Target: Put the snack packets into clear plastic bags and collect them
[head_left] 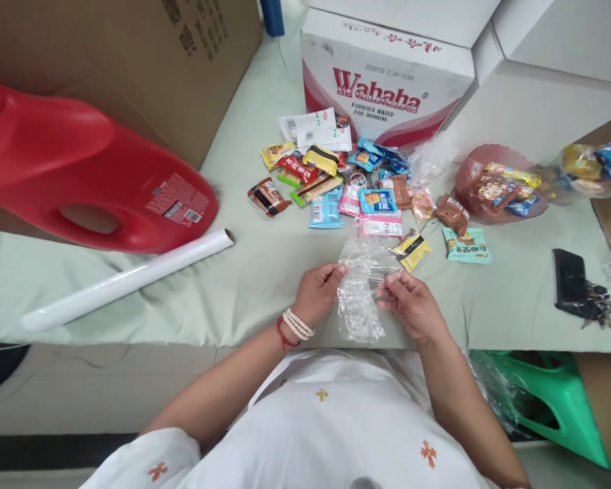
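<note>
1. The box [387, 95] carried the words "Wahaha" and "PURIFIED WATER FOR DRINKING".
2. The clear film [359, 309] was over the near side of the table [254, 285], just before the snacks [326, 209].
3. Its long axis ran from the snacks toward the person.
4. Left hand [316, 293] pinched its left edge; right hand [412, 299] pinched its right edge.

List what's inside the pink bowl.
The pink bowl holds wrapped snacks, including a yellow packet and a blue packet. Anything beneath the top layer is covered.
</note>
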The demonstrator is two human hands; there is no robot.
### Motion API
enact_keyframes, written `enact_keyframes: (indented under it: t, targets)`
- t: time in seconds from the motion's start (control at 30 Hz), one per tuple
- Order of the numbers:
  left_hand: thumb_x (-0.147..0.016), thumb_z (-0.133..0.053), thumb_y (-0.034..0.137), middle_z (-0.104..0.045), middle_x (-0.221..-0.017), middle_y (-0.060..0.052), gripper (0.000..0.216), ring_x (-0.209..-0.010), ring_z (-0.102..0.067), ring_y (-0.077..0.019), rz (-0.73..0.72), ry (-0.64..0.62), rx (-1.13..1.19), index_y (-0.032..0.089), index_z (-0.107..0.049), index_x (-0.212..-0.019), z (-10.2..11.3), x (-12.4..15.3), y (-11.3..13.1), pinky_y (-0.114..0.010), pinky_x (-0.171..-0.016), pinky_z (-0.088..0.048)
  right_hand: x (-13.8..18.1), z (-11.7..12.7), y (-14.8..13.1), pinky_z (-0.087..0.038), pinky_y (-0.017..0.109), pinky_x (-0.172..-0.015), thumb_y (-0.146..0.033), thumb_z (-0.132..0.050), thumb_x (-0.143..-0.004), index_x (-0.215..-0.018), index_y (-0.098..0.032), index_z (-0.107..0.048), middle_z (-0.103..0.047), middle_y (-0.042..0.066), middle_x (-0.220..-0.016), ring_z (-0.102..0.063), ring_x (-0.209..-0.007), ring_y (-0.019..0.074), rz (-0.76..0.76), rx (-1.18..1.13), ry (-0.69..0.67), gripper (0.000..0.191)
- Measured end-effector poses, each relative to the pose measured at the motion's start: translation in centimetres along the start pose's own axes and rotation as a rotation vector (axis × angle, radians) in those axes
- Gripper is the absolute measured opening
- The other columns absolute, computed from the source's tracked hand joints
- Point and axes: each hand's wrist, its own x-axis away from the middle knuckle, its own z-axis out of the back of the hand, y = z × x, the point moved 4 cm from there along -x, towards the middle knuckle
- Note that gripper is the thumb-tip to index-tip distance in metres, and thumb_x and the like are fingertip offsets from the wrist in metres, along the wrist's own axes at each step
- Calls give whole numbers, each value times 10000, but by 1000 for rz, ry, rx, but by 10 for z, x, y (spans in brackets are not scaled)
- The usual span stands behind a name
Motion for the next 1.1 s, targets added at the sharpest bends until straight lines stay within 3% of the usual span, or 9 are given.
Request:
enact_keyframes:
  t: [0.13, 0.23, 0.33, 0.43, 0.5, 0.67, 0.77, 0.9, 1.1]
  targets:
    - [-796, -690, 691, -398, -433, 80, 510, -393, -324, -96, 99, -34, 107, 182, -717, -800, 9, -5, -2, -253, -411, -271, 0, 9, -3, -442, 162, -388, -527, -957, -636, -768, -190, -612, -634, -28, -663, -494, -454, 57, -120, -176, -60, 500]
    - [-777, -711, 697, -398, -444, 82, 507, -395, -321, -94, 107, 5, 133, 191, -691, -797, 14, -4, 3, -247, -407, -262, 0, 14, -6, -394, 138, -363, -480, -970, -633, -789, -195, -599, -607, -52, -633, -463, -431, 43, -88, -223, -23, 492]
    - [-857, -607, 708, -431, -475, 61, 524, -428, -368, -101, 68, 2, 88, 207, -600, -704, 11, 7, 10, -254, -452, -291, 2, 11, -5, -418, 148, -383, -491, -959, -647, -794, -200, -591, -621, -47, -653, -498, -454, 54, -49, -188, -2, 491]
    - [-915, -537, 656, -439, -499, 40, 544, -492, -392, -113, 4, -41, -106, 204, -545, -612, 0, 23, 14, -267, -524, -304, 4, 2, -3, -450, 167, -413, -541, -923, -689, -785, -203, -584, -630, -40, -672, -510, -469, 62, 1, -142, -26, 489]
    - [-899, -585, 605, -453, -504, 37, 490, -515, -404, -123, -29, -59, -294, 202, -582, -620, -9, 29, 13, -275, -560, -293, 5, -5, -1, -462, 180, -428, -553, -907, -706, -787, -206, -586, -631, -39, -678, -517, -478, 69, 30, -121, -47, 480]
    - [-868, -633, 396, -566, -584, -5, 280, -566, -472, -160, -56, -98, -580, 211, -625, -658, -23, 23, 4, -295, -602, -263, 6, -10, 3, -482, 202, -451, -573, -888, -722, -763, -202, -596, -639, -27, -683, -548, -502, 86, 54, -53, -70, 473]
    - [-872, -580, 367, -540, -595, 7, 267, -582, -453, -150, -29, -152, -380, 206, -601, -661, -18, 17, -1, -281, -605, -286, 7, -1, 2, -474, 197, -445, -577, -893, -713, -758, -199, -596, -638, -27, -683, -540, -501, 83, 49, -49, -43, 483]
    - [-831, -660, 547, -410, -563, 61, 380, -541, -318, -99, 91, -233, 37, 191, -590, -714, -3, 20, -7, -249, -550, -263, 8, 14, 1, -434, 178, -409, -542, -921, -689, -766, -201, -580, -616, -40, -666, -510, -474, 71, -8, -108, -41, 488]
    - [-760, -795, 615, -346, -535, 90, 478, -497, -247, -59, 161, -186, 290, 179, -598, -757, 26, 29, -13, -225, -497, -187, 12, 22, 2, -395, 165, -392, -500, -934, -689, -767, -198, -560, -602, -41, -664, -482, -447, 57, -87, -148, -103, 487]
